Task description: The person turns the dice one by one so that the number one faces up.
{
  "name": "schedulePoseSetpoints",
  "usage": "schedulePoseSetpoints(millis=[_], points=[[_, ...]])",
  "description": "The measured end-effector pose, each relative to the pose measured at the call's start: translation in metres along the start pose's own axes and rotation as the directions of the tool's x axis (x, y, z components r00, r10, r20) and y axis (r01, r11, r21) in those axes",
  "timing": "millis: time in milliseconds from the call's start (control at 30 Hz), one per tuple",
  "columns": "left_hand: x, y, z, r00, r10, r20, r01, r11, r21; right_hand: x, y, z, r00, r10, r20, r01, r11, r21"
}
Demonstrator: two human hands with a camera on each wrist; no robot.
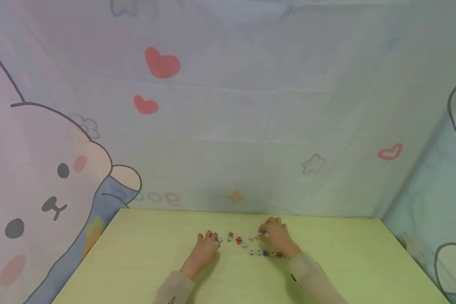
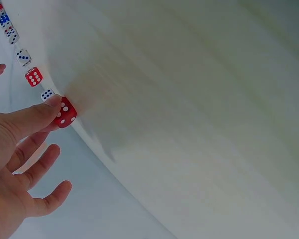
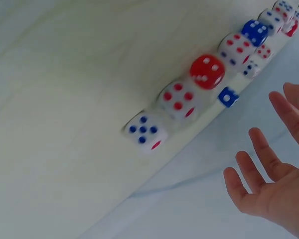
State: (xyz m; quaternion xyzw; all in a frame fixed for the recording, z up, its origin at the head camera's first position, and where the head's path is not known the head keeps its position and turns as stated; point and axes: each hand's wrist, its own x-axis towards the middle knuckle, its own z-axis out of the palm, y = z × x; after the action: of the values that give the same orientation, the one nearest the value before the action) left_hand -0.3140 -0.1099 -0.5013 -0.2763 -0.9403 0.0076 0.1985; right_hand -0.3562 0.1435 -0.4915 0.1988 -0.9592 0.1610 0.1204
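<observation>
My left hand (image 1: 204, 250) is over the left end of the scattered dice. Its thumb and a finger pinch a red die (image 2: 66, 114) in the left wrist view, while the other fingers spread loosely. A white die (image 1: 219, 240) shows beside its fingertips in the head view. Just past the pinched one lie a white die (image 2: 47, 94) and another red die (image 2: 34, 76). My right hand (image 1: 276, 236) hovers near a blue die (image 3: 228, 97), its fingers relaxed and apart from it in the right wrist view. Nearby, a white die (image 1: 251, 238) lies left of that hand.
A straight row of dice runs nearer to me, with a white die (image 1: 252, 252), a blue die (image 1: 265, 253) and a red die (image 1: 279, 254) in it. The pale yellow-green table (image 1: 144, 249) ends at a printed cloth (image 1: 228, 126) behind.
</observation>
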Motion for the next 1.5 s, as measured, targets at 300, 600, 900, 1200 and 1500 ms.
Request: schedulePoseSetpoints(millis=[300,600,900,1200,1500], points=[[-0.001,0.000,-0.002,1.000,-0.004,-0.007,0.004,1.000,0.006,0.006,0.014,0.002,0.998,0.058,0.023,-0.058,0.998,-0.006],[0.000,-0.001,0.009,1.000,0.005,-0.006,-0.005,1.000,0.002,0.005,0.013,0.004,0.999,0.044,0.017,-0.043,0.996,-0.079],[0.000,0.001,0.004,1.000,-0.001,0.001,0.001,1.000,-0.005,0.004,0.023,0.006,0.997,0.076,-0.006,-0.076,0.987,-0.138],[0.001,0.001,-0.001,1.000,-0.003,0.011,0.003,1.000,-0.004,-0.006,0.030,-0.005,0.992,0.114,0.051,-0.113,0.993,-0.028],[0.000,0.001,0.000,1.000,0.000,-0.001,0.000,1.000,-0.005,-0.017,0.029,-0.009,0.992,0.097,0.080,-0.096,0.995,-0.017]])
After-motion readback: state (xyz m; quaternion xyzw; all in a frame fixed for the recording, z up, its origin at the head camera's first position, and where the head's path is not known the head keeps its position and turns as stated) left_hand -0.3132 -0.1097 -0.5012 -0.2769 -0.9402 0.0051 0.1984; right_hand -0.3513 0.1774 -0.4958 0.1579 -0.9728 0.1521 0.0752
